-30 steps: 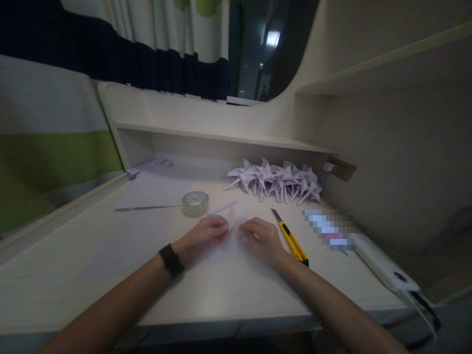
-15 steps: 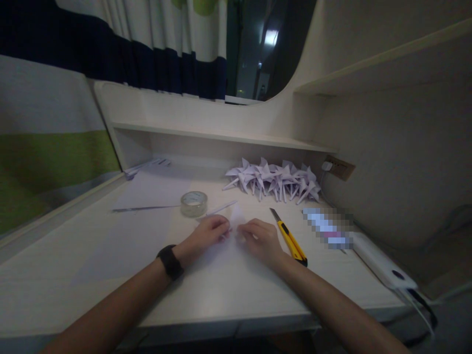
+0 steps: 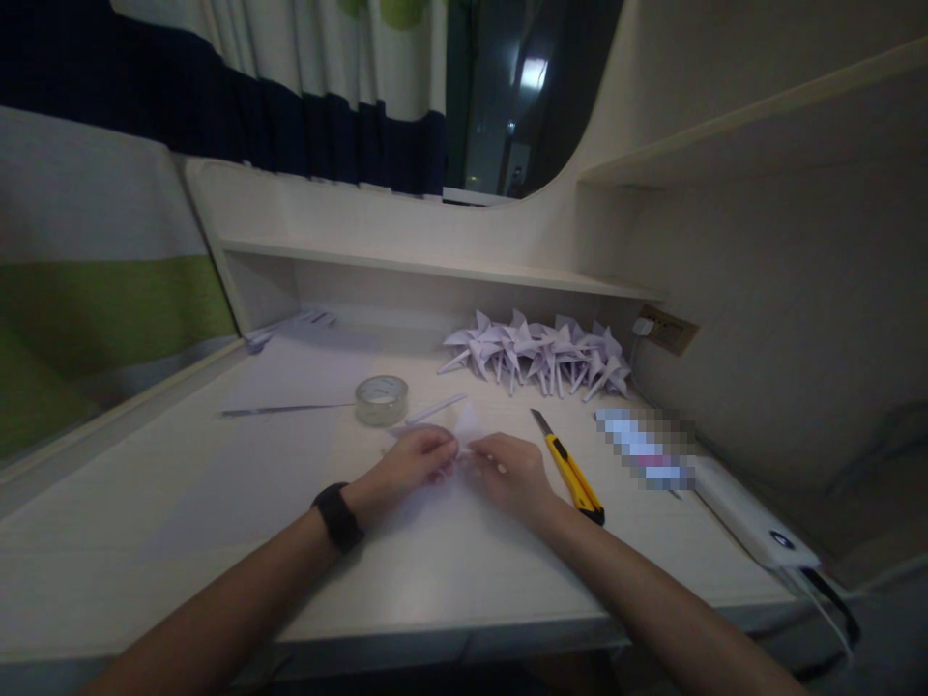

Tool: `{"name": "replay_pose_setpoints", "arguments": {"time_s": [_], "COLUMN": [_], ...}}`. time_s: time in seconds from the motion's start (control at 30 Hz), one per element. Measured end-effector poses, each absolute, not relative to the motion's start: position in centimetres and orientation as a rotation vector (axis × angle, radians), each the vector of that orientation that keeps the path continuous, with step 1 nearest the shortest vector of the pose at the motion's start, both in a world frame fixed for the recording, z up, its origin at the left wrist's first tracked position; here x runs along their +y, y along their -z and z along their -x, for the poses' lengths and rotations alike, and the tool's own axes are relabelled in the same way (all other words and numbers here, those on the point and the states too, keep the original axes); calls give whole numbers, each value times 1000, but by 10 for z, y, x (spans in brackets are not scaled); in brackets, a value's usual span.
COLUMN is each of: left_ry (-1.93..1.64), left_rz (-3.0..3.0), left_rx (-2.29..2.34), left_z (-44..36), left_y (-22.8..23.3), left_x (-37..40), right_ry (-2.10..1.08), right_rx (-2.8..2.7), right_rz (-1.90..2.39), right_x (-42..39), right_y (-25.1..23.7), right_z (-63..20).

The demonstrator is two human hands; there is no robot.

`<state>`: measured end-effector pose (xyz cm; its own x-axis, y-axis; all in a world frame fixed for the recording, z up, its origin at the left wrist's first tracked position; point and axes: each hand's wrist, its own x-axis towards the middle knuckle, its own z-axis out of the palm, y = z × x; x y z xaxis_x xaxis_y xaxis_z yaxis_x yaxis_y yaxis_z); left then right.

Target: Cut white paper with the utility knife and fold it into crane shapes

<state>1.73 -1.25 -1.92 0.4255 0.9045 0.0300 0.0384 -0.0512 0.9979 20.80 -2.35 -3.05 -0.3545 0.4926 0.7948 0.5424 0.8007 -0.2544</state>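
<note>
Near the middle of the desk my left hand, with a black watch on its wrist, is closed on a piece of folded white paper. My right hand pinches the same paper from the other side, its fingertips almost meeting those of the left. Part of the paper is hidden by the fingers. Just behind lies a thin rolled paper stick. To its left stands a roll of clear tape. A yellow utility knife with its blade out lies right of my right hand.
Several white paper pinwheels are heaped at the back right. White paper sheets cover the desk's left side, with paper strips behind. A blurred-out phone-like object and a white power strip with cables line the right edge.
My fingertips have come slightly closer together at the paper, the left ones shifting a little right. Everything else on the desk stays where it was.
</note>
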Motion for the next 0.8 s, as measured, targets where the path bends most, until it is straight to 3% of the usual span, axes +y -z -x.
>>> {"name": "replay_pose_setpoints", "arguments": {"time_s": [0.5,0.63,0.8], "left_ry": [-820,-874,-1264], "left_rz": [-1287,-1579,-1931], "left_rx": [751,1087,1705], "left_z": [-15,-10,8], "left_y": [19,7,-5], "left_x": [-15,-12,-4], "right_ry": [135,92,111], "right_rx": [-2065,-1988,-1894], "right_rz": [681,778,935], "right_x": [-28,-25,-23], "right_y": [24,23,20], "right_z": [-206,-209,-212]}}
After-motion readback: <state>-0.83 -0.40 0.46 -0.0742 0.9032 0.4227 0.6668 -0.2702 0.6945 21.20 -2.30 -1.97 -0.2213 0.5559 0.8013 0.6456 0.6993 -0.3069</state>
